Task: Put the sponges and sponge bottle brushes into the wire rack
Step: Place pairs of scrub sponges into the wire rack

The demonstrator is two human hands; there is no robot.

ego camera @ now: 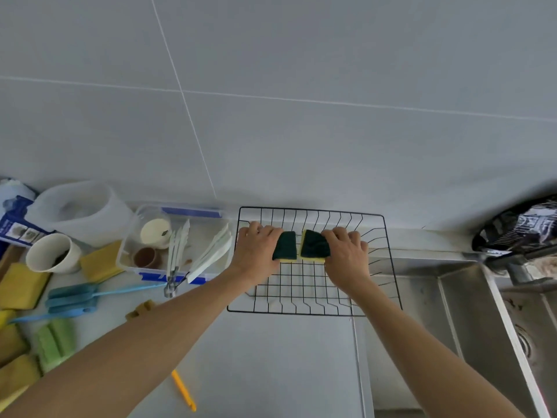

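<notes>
both hands reach into the black wire rack (313, 285), each closed around one sponge. the left hand (256, 251) grips the left sponge (284, 245), dark green scouring face up with a thin yellow edge showing below; the right hand (343, 251) grips the right sponge (315, 245) the same way. the two sponges sit just beside each other between the hands, a narrow gap separating them, over the far half of the rack — whether they touch the rack floor cannot be told.

to the left of the left hand stands a clear plastic container (174, 242) with blue clips, holding tongs and small cups. further left, well apart from both hands, lie the items not yet racked: a yellow sponge (101, 262) near a white cup (52, 253), two blue sponge bottle brushes (73, 300) lying side by side, a green sponge (55, 342), and more yellow sponges (22, 286) at the frame edge. nearer the viewer, under the left forearm, a small orange tool (184, 390) lies on the grey counter (271, 357).

to the right of the right hand is a steel sink (452, 297), its edge touching the rack's right side.
</notes>
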